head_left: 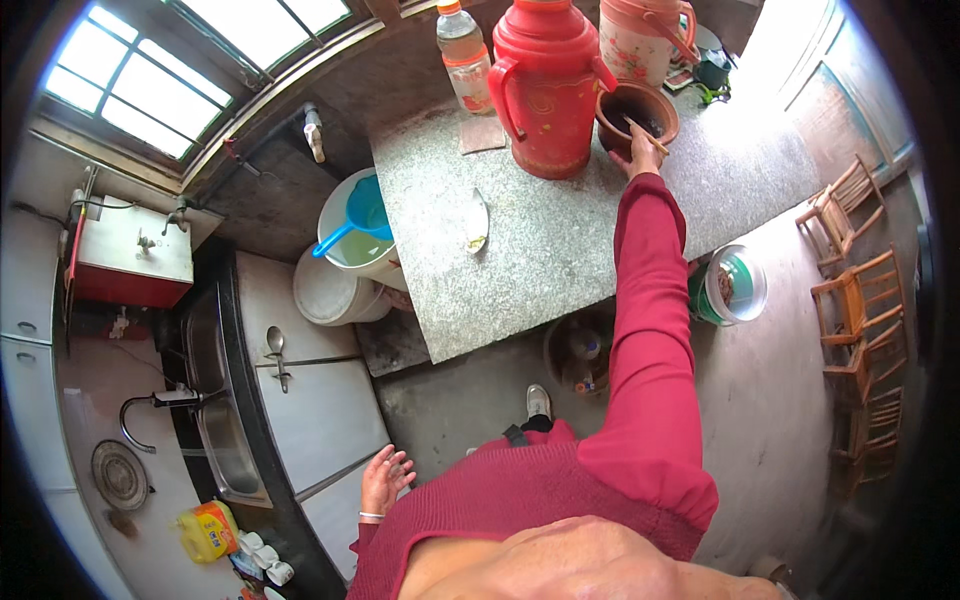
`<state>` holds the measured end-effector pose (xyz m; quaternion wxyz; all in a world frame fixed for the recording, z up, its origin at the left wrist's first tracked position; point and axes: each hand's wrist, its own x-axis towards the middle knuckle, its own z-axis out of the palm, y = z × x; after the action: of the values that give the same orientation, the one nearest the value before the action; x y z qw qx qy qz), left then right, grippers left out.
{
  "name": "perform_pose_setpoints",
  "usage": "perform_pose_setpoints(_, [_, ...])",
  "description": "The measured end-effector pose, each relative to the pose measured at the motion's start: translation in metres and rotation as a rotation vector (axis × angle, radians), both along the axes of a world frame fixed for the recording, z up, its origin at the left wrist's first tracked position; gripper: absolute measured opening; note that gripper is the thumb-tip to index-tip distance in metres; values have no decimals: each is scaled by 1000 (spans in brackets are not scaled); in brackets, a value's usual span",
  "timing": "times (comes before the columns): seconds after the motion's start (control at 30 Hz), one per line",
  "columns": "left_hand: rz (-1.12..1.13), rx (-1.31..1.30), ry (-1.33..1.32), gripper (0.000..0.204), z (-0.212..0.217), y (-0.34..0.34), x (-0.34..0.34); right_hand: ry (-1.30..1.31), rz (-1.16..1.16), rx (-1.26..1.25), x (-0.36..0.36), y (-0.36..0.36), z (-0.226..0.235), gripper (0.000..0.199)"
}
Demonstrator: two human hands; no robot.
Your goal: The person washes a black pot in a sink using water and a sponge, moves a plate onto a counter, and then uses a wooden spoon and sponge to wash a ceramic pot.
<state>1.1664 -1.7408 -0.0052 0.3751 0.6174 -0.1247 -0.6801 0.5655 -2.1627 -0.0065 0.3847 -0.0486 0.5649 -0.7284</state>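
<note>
Clay pot [636, 113] under right hand [642, 155] holding stick [645, 135]; left hand [385, 480] well apart.

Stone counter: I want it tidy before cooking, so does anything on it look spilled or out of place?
Nothing looks spilled. A spoon lies loose on the bare stone counter, apart from the red flask and brown pot.

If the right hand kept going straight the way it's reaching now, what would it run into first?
The right hand, holding a thin stick, points into the brown clay pot on the granite counter. It would likely meet the pot's dark inside first; depth is unclear.
</note>
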Motion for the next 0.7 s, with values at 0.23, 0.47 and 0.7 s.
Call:
perform_pose_setpoints(0.23, [-14,-12,-16,41,4,-20,-14,-97,-163,-312,3,3,-16,37])
perform_pose_setpoints(0.47, [-119,-81,-15,42,2,-33,-7,-101,-144,-247,-32,90,-37,22])
perform_pose_setpoints(0.7, [-279,-219,75,43,-1,-46,-10,-38,174,-166,31,238,10,11])
